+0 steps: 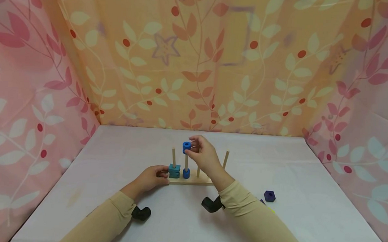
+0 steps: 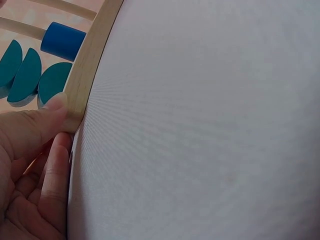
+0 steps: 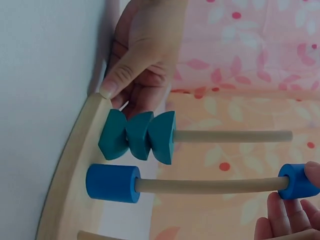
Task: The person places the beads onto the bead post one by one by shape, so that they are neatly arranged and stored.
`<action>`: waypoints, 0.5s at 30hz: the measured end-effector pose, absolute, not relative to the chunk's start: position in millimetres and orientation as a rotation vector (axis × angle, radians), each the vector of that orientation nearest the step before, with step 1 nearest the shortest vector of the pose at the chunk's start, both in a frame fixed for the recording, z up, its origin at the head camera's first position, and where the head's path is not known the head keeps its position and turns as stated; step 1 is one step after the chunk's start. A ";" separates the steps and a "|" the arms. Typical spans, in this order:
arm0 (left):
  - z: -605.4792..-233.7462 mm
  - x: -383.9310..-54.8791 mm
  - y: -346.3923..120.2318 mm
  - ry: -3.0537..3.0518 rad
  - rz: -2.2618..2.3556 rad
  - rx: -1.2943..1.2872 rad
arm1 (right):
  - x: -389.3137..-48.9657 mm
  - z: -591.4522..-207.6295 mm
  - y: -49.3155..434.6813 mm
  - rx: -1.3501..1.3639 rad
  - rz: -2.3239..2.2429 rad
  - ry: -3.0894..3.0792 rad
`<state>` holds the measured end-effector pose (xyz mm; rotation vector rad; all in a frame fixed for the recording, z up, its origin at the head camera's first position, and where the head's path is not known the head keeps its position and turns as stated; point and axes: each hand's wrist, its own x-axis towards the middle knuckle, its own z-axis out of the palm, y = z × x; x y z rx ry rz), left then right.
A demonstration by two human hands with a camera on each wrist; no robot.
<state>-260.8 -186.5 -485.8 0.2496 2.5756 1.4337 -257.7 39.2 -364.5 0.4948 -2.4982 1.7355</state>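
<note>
A wooden peg stand (image 1: 191, 183) with upright pegs is on the white table. My left hand (image 1: 149, 177) grips its left end, with the thumb (image 2: 57, 107) lying on the base. Teal half-round blocks (image 3: 139, 135) are stacked on the leftmost peg. At the foot of the second peg sits a blue cylinder (image 3: 113, 183). Another blue cylinder (image 1: 186, 147) is pinched by my right hand (image 1: 205, 157) at the top of that same peg, whose tip enters its hole in the right wrist view. My right hand and forearm partly cover the pegs farther right.
To the right lies a purple hexagonal block (image 1: 270, 196). A yellow piece (image 1: 271, 210) and another purple piece show partly behind my right sleeve. Black devices (image 1: 212, 205) jut from both wrists. Patterned cloth walls (image 1: 196, 63) enclose the table's back and sides.
</note>
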 end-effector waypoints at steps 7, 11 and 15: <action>-487.0 -261.9 -186.8 2.579 1.434 0.265 | -258.4 -376.6 37.2 0.417 1.835 -2.460; -487.9 -262.7 -186.7 2.583 1.424 0.255 | -257.2 -383.4 36.7 0.363 1.881 -2.476; -488.5 -263.1 -186.7 2.587 1.414 0.242 | -256.0 -388.1 36.8 0.336 1.898 -2.503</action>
